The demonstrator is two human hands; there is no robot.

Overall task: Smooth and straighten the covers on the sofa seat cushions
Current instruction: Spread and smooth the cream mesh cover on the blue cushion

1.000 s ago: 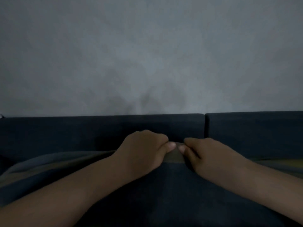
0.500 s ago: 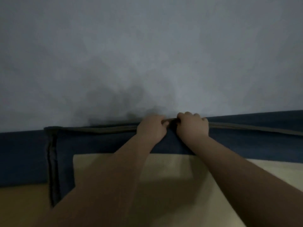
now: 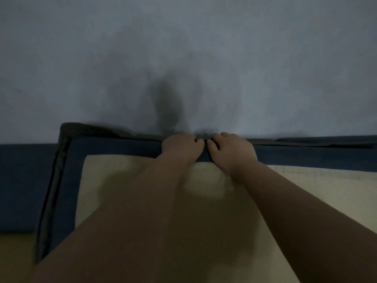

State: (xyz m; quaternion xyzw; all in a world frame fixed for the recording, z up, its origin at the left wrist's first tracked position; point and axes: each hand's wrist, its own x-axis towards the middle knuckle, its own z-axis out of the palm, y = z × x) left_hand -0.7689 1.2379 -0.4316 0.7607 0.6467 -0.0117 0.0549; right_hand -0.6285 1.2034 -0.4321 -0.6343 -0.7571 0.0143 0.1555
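Hands meet at the middle of the upper edge of a dark blue fabric cushion cover [image 3: 114, 149]. The cover fills the lower part of the head view and stands raised, with its top edge against a plain grey wall [image 3: 183, 48]. The left hand [image 3: 181, 148] and the right hand [image 3: 233, 151] sit just beside each other, thumbs nearly touching. The fingers [image 3: 221, 136] of both are curled over that edge and hold the fabric; how far they reach behind it is hidden. Both bare forearms run up from the bottom of the frame across a cream dotted mesh panel [image 3: 122, 176], which is set into the cover and framed by its blue border. A dark piped seam [image 3: 54, 180] runs down the cover's left side and turns along the top at the upper left corner, where the fabric looks slightly rumpled. To the left of the cover lies the dark blue upholstered sofa back [image 3: 22, 180], and a strip of the same blue shows past the right hand along the wall. A dull yellow surface [image 3: 14, 254] shows at the lower left corner, below the sofa back; what it is cannot be told. A soft dark shadow [image 3: 165, 103] falls on the wall above the hands.
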